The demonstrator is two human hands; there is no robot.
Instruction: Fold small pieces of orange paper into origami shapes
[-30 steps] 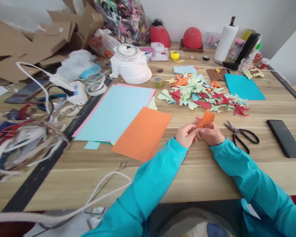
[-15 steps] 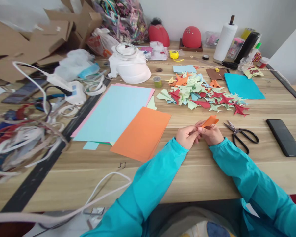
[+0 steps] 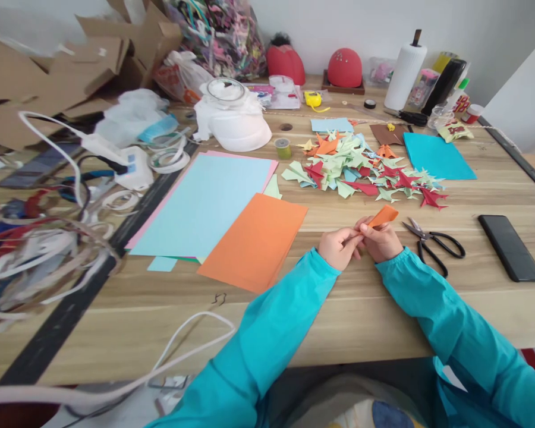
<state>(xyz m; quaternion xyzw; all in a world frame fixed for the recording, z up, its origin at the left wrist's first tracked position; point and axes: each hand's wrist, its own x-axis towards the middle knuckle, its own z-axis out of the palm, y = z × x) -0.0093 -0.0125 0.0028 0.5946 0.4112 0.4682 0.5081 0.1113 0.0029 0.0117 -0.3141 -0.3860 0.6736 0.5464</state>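
Note:
Both hands meet over the table, pinching a small folded piece of orange paper. My left hand grips its near end, fingers closed, and my right hand holds it with the thumb pressed on it. The upper end of the paper sticks out beyond the right thumb; the lower end is hidden by the fingers. Just right of my right hand lie black-handled scissors, blades slightly apart. Beyond the hands is a pile of folded paper pieces in green, red and orange. Orange sheets rest left of my left hand.
Light blue paper lies partly under the orange sheets. A black phone is at the right. Bright blue paper and a thread spool flank the pile. Tangled ribbons and cables cover the left side; a white cable crosses the front edge.
The folded orange paper has turned slightly in my fingers, and its free end now looks narrower and flatter. Both hands stay in nearly the same place; the view has shifted a little.

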